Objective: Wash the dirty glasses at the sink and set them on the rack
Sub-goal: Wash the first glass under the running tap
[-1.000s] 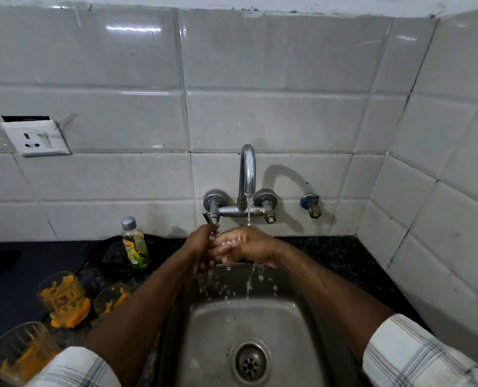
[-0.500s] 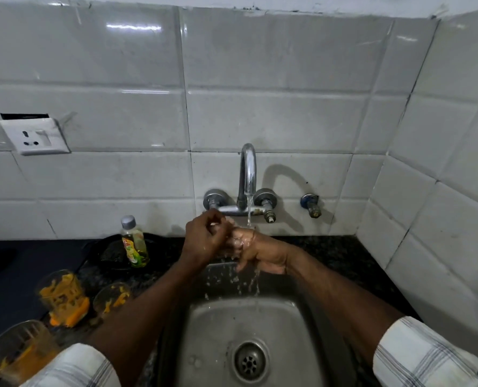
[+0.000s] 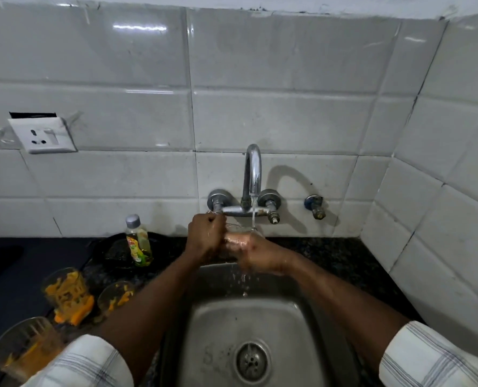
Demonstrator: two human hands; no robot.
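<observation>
At the sink, head view: a stainless steel sink (image 3: 260,325) set in a dark speckled counter (image 3: 344,258), with a round drain (image 3: 251,363) toward the near end of the basin. A wall-mounted tap (image 3: 253,174) stands above the far edge, and a thin stream of water (image 3: 253,213) falls from its spout. Under the stream is one clear glass (image 3: 237,228), held above the far end of the basin between both hands; only its rim and part of its wall can be made out. Right hand (image 3: 257,252): wet, fingers wrapped round the clear glass from the right, water dripping off into the basin. Left hand (image 3: 205,238): fingers curled tight against the left side of the clear glass, just below the tap's left valve; whether they pinch the rim cannot be told. Forearms bare, with a white checked sleeve (image 3: 438,358) at each lower corner. On the counter left of the sink stand items smeared with orange residue: a tall dirty glass (image 3: 65,289); a second dirty glass (image 3: 116,296) just beside it, partly behind the left forearm; a third dirty glass (image 3: 23,347) at the lower left edge. Behind these, a dish liquid bottle (image 3: 138,241), yellow-green with a grey cap, stands in front of a dark round pan (image 3: 112,251). The tiled wall (image 3: 288,107) is white, with a white socket (image 3: 44,135) at left and a small separate valve (image 3: 316,208) right of the tap.
</observation>
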